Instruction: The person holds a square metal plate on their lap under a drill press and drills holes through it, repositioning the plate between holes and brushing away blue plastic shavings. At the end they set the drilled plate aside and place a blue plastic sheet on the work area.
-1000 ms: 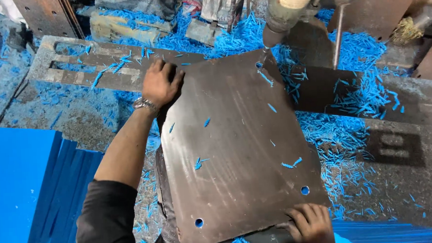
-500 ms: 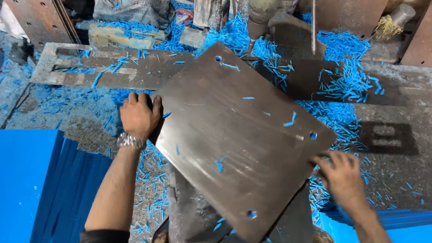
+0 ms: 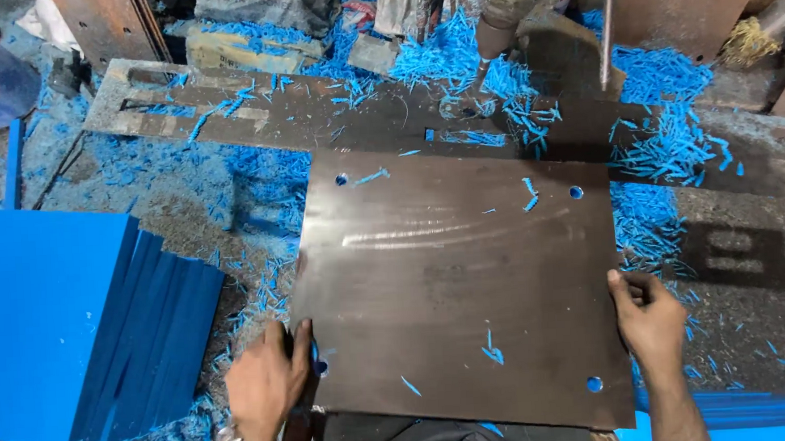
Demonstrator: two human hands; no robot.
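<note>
Square steel plate (image 3: 459,289), frame centre: left hand (image 3: 271,379) pinching lower-left corner, right hand (image 3: 650,314) gripping right edge. Risk: blue shavings (image 3: 666,152) underneath, plate may slide, nip fingers.

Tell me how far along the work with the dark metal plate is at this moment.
Done: the metal plate lies flat and square on the bench, four corner holes showing, blue shavings scattered about. In hand: the left hand grips its near left corner, the right hand its right edge. Left: the stack of blue sheets sits untouched at the left; nothing lies under the drill spindle.
</note>
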